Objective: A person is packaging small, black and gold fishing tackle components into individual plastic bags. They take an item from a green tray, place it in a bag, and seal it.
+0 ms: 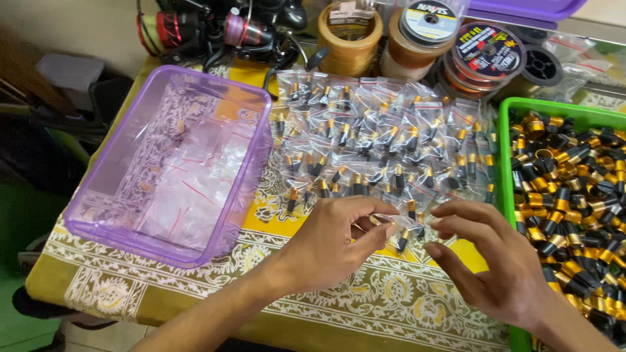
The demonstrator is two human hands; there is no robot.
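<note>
My left hand [329, 244] and my right hand [492, 264] meet over the patterned yellow cloth, pinching between them a small clear zip bag [403, 225] with black-and-gold parts in it. The left fingers grip the bag's left end, the right fingertips its right end. Just beyond my hands lie several rows of filled small bags [378, 140], each with black-and-gold pieces. To the right, a green tray [503, 163] is heaped with loose black-and-gold ring parts [574, 195].
A clear purple plastic box [114, 231] holding empty zip bags sits at the left. Spools of line [482, 55] and fishing reels [215, 32] stand along the back. A purple lid [521, 10] lies at the top right. The table edge runs near the bottom.
</note>
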